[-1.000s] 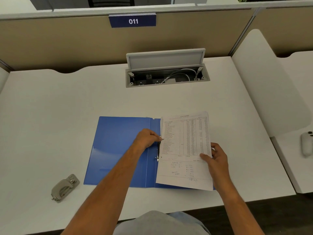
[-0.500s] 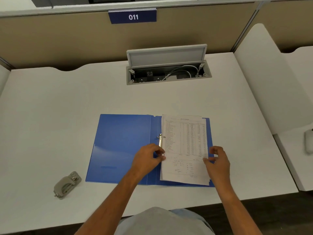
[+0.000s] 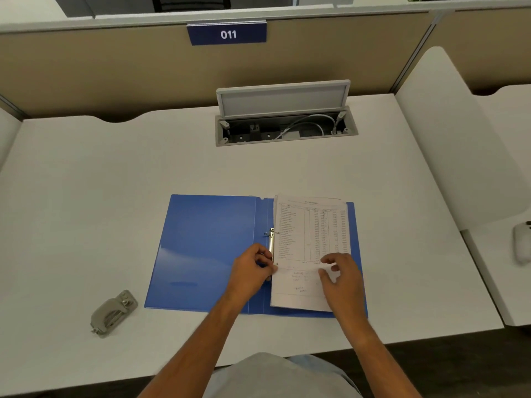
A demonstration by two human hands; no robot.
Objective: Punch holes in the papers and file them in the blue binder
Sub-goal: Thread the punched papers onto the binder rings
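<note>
While the papers [image 3: 311, 234] lie on the right half of the open blue binder [image 3: 207, 248], your left hand [image 3: 253, 272] curls at the ring clip [image 3: 271, 242], its grip unclear; your right hand [image 3: 342, 280] rests loose-fingered on them

The binder [image 3: 207, 248] is plain blue; the papers [image 3: 311, 242] are white with a black printed table. The hole punch [image 3: 113, 313] is grey, the desk [image 3: 115, 182] white, the partition [image 3: 115, 70] beige, its sign [image 3: 227, 34] navy with white digits.

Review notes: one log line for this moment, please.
filing | papers on open binder | left hand at rings | right hand over papers | punch untouched
</note>
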